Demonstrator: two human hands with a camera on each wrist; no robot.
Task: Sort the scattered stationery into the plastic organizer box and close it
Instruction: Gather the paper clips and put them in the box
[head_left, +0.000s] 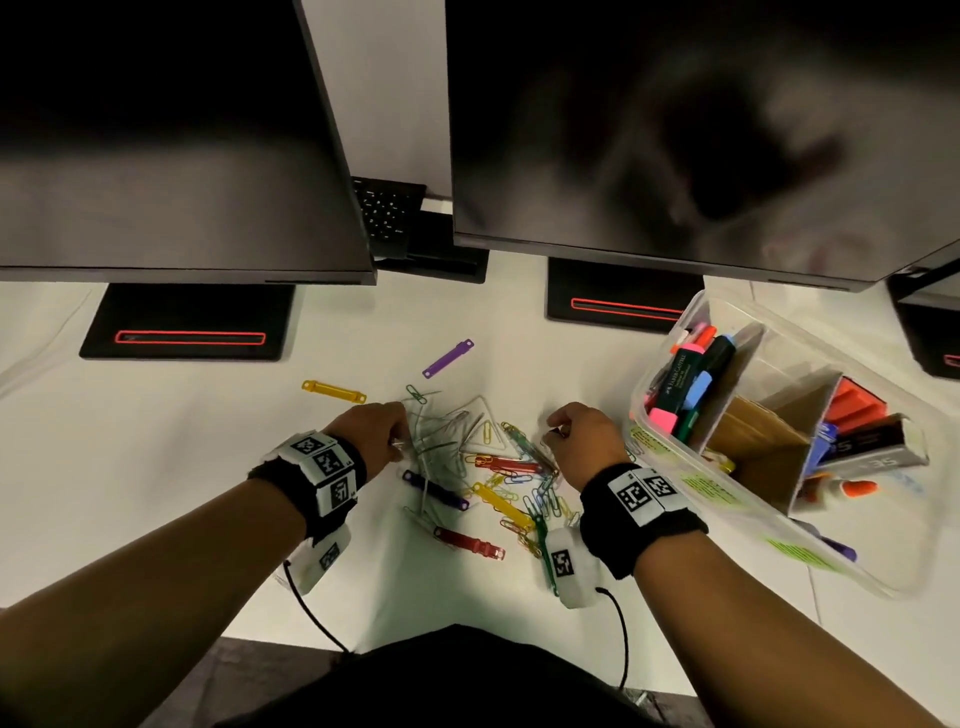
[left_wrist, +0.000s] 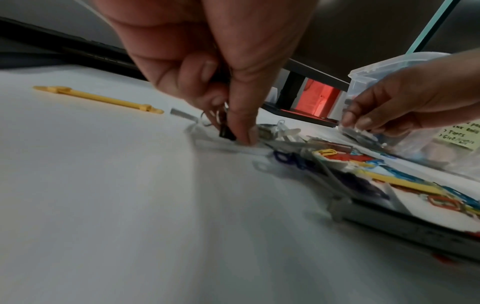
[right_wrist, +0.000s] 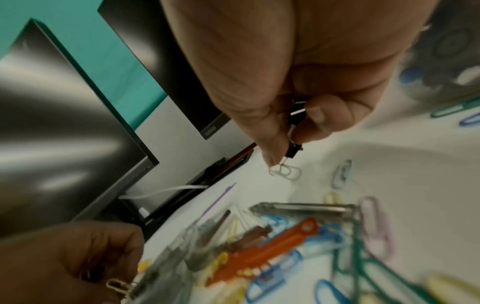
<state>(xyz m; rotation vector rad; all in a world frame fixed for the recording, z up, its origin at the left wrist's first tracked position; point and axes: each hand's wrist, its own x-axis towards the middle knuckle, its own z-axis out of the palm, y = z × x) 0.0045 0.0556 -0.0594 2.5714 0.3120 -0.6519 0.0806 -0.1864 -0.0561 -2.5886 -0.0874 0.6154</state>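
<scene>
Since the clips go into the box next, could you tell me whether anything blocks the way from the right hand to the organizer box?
Nothing visible does. The right hand holds small black binder clips beside the organizer box, whose top is open; only bare white desk lies between them.

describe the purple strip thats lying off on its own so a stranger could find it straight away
Start at the white desk below the two dark monitors. Between their black stands, just beyond the heap of paper clips, lies a purple strip, slanted and touching nothing. The yellow strip to its left is also alone; colour sets them apart, and the darker purple one sits inside the heap.
</scene>
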